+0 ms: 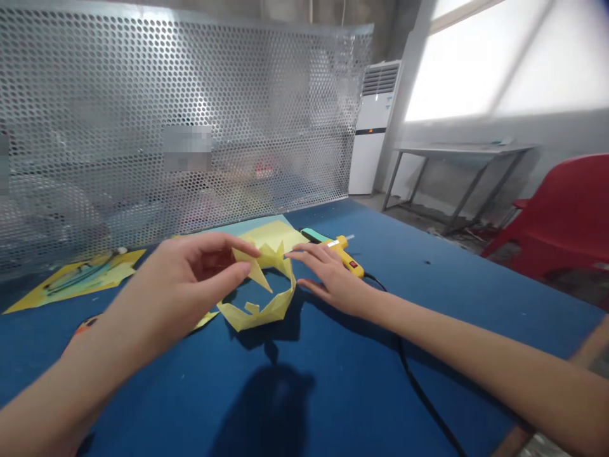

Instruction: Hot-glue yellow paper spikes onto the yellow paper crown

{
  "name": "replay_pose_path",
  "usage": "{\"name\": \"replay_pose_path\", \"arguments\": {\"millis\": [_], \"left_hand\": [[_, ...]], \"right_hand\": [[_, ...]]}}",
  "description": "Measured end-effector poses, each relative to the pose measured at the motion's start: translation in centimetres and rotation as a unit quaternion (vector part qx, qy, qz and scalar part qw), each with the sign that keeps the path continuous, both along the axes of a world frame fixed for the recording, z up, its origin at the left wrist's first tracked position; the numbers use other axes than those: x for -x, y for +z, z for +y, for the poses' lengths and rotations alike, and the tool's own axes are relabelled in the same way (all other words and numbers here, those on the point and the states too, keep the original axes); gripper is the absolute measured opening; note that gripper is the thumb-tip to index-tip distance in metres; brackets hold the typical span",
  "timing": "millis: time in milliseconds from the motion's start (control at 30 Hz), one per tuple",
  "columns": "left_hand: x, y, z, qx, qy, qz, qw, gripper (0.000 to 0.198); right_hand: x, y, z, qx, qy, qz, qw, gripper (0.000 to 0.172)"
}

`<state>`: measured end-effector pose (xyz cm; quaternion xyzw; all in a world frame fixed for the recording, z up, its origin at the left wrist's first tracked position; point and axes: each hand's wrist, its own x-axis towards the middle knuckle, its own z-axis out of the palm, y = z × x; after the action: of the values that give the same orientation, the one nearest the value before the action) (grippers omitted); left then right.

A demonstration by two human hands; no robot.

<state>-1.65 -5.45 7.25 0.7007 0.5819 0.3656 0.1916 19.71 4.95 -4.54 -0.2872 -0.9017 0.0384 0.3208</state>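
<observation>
A ring of folded yellow paper (273, 310), like a small crown with pointed bits along its edge, stands on the blue table. My left hand (190, 279) is at its left side, thumb and fingers closed on a pointed yellow paper piece (257, 274). Whether that piece is joined to the ring I cannot tell. At the ring's right side is my right hand (328, 273), fingers stretched out, the tips close to or touching the paper. Just behind my right hand lies a yellow glue gun (351, 261) with a red switch.
Yellow and light blue paper sheets (276, 230) lie behind the ring. A green and black object (311, 235) is beside the glue gun. Further left, dark thin sticks rest on yellow paper (28, 297). A black cord (419, 387) crosses the table. Perforated metal mesh (266, 114) bounds the back.
</observation>
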Motion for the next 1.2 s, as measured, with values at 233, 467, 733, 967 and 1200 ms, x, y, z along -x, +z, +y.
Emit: {"name": "replay_pose_path", "arguments": {"millis": [233,467,733,967,1200], "left_hand": [[0.6,-1.9,0.5,-0.017,-0.019,0.012,1.0,0.018],[-0.5,-2.9,-0.1,-0.065,-0.053,0.064,0.994,0.013],[-0.9,-3.5,-0.4,-0.049,-0.055,0.144,0.987,0.008],[-0.9,-3.9,-0.3,0.0,-0.068,0.175,0.982,0.013],[-1.0,-4.1,-0.2,0.045,-0.064,0.181,0.98,0.013]], "right_hand": [[0.0,0.3,-1.1,-0.017,0.078,0.025,0.996,0.019],[0.7,0.0,-2.9,-0.036,0.051,0.054,0.997,0.015],[0.8,0.1,-3.1,-0.055,0.062,0.061,0.995,0.015],[0.8,0.1,-3.1,-0.064,0.072,0.064,0.993,0.017],[0.7,-0.1,-3.0,-0.057,0.078,0.059,0.994,0.016]]}}
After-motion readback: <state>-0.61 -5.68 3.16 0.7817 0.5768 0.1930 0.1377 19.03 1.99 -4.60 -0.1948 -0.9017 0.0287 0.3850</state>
